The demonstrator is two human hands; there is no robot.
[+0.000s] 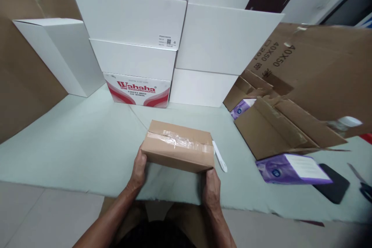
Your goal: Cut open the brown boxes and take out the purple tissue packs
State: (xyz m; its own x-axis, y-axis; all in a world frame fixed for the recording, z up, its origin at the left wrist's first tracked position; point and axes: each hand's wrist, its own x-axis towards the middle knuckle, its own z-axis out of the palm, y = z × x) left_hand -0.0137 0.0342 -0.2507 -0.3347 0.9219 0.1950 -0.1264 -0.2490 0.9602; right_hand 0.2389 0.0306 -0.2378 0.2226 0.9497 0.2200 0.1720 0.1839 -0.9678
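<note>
A closed brown cardboard box (177, 159) with shiny clear tape along its top seam is held between my two hands, close to the table's front edge. My left hand (138, 168) grips its near left corner, thumb against the side. At the near right corner, my right hand (212, 188) holds the box from below and the side. The fingers of both hands are partly hidden by the box. Just right of the box, a white utility knife (220, 157) lies on the pale green tabletop (84, 143).
White boxes (133, 19) and a red-and-white Wahaha carton (138, 90) stand at the back. On the right are an open cardboard box (273, 128), purple packs (290, 168), a dark flat object (334, 184), scissors (362, 184) and a clear bottle (344, 124).
</note>
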